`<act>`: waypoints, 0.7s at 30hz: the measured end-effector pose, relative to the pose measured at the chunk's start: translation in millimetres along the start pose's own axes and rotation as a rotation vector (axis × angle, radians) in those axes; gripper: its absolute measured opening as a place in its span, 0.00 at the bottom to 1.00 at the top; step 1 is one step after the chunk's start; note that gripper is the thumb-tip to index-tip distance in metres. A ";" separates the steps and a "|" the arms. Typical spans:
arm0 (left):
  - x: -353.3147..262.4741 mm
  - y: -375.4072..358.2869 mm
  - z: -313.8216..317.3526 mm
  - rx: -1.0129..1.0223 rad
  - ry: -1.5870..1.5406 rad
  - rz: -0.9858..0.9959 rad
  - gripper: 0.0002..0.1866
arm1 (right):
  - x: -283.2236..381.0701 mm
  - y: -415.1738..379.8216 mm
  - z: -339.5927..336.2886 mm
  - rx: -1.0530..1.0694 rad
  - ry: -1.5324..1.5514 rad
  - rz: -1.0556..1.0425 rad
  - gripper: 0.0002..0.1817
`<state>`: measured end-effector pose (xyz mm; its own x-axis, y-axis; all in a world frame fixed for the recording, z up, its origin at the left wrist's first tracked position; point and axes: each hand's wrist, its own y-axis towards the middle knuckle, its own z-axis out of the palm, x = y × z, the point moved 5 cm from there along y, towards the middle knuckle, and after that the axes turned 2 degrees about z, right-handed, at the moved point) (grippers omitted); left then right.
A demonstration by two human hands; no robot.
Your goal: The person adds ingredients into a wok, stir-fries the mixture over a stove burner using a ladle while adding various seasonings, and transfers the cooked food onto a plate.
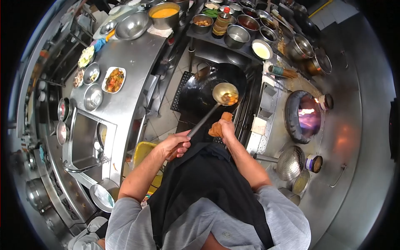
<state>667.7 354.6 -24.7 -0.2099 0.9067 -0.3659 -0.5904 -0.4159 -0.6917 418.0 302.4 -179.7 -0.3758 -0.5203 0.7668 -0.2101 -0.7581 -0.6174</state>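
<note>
My left hand is wrapped round the wooden end of a long-handled ladle. The ladle's round bowl is over a black wok and holds some orange-brown food pieces with liquid. In my right hand is a folded orange-brown cloth, held at the near side of the wok. Whether the cloth wraps a wok handle or the rim cannot be seen.
A burner ring with live flame is on the right, near a perforated skimmer. Pots of sauce and a bottle line the back shelf. On the left counter are a white dish of cooked food, metal bowls and a sink.
</note>
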 end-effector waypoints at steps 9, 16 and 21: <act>-10.5 -22.7 7.6 0.160 -0.137 0.122 0.34 | 34.0 -45.2 -6.2 0.124 0.042 0.158 0.12; -48.8 32.6 -56.7 -0.307 0.713 0.365 0.38 | 61.9 -64.6 -1.4 0.157 0.073 0.149 0.13; -18.4 29.8 -15.7 -0.165 0.453 0.160 0.37 | 62.4 -52.8 12.1 0.157 0.027 0.116 0.13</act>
<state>666.2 324.3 -48.4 0.0933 0.7237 -0.6837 -0.4397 -0.5862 -0.6805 416.6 305.2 -97.2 -0.4135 -0.5991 0.6857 -0.0208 -0.7466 -0.6649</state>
